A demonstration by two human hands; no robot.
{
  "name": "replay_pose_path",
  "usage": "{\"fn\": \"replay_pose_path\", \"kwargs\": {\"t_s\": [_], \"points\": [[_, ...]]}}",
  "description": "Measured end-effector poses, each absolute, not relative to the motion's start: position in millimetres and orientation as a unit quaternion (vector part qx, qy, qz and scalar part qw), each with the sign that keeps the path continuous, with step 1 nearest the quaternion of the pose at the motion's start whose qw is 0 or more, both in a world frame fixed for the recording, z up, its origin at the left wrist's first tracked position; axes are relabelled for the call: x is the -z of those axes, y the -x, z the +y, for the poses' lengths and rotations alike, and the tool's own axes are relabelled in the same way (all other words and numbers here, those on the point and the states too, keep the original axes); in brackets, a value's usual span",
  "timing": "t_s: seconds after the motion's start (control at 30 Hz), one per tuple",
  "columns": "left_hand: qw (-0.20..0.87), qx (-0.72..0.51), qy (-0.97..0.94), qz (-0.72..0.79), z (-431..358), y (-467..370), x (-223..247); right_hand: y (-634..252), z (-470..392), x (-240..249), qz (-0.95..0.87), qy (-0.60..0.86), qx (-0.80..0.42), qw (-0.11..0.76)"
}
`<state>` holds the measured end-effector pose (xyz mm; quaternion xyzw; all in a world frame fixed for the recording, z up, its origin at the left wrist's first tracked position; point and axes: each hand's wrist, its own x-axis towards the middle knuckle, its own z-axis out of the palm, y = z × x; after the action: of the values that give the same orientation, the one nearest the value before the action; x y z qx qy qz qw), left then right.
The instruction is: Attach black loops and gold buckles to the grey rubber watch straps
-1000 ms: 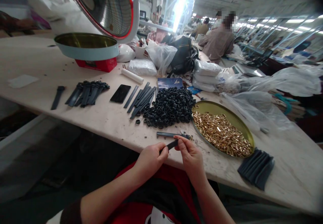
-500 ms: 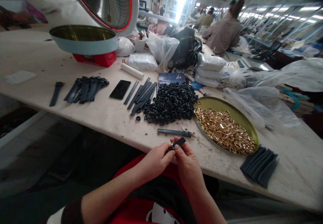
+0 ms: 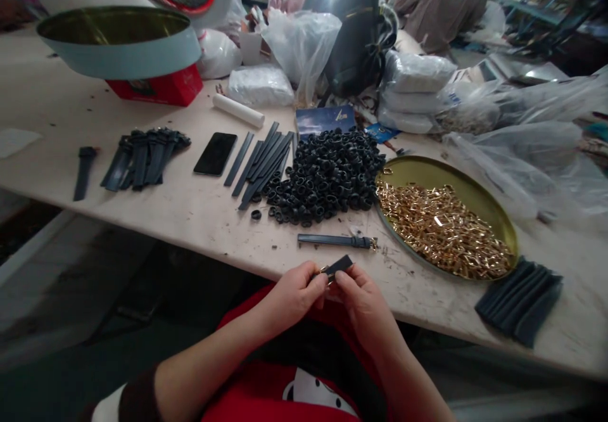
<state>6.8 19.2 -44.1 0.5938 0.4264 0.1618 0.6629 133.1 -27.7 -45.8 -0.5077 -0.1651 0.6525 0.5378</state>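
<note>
Both my hands meet at the table's front edge around a short dark strap [image 3: 341,264] with a gold buckle [image 3: 325,270]. My left hand [image 3: 300,290] pinches the buckle end, its fingers covering part of the metal. With thumb and fingers closed, my right hand [image 3: 363,292] grips the strap beside it. Just beyond them lies another dark strap [image 3: 327,240] with a buckle and a loop on its right end. Farther back is a heap of small black loops [image 3: 327,178]. A round tin lid [image 3: 484,197] to the right holds many gold buckles [image 3: 446,229].
Flat dark strips [image 3: 263,162] and a phone [image 3: 215,154] lie left of the heap. Buckled straps [image 3: 145,156] are bunched farther left. A blue tin [image 3: 118,54] rests on a red box [image 3: 156,87]. More dark strips [image 3: 520,301] hang near the right edge. Plastic-wrapped packs [image 3: 413,92] line the back.
My view has tilted down and come closer to the table. Both hands still hold the buckled strap, with the fingers slightly shifted and the strap lying at a lower slant.
</note>
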Motion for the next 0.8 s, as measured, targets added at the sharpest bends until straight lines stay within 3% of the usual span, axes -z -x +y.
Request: {"fn": "replay_pose_path", "kwargs": {"t_s": [0.2,0.37,0.5,0.8], "points": [[0.628,-0.131,-0.636,0.428,19.6,-6.9,36.0,-142.1,-33.4,46.6,-0.137,0.498,-0.694,0.501],[0.664,-0.108,-0.612,0.415,21.3,-7.9,34.4,-147.0,-31.7,46.7,-0.13,0.471,-0.733,0.474],[0.722,-0.098,-0.542,0.418,20.0,-8.2,36.9,-145.8,-34.3,44.7,-0.153,0.481,-0.715,0.484],[0.74,-0.125,-0.526,0.401,9.8,-4.0,25.0,-139.7,-48.4,32.6,-0.205,0.514,-0.647,0.524]]}}
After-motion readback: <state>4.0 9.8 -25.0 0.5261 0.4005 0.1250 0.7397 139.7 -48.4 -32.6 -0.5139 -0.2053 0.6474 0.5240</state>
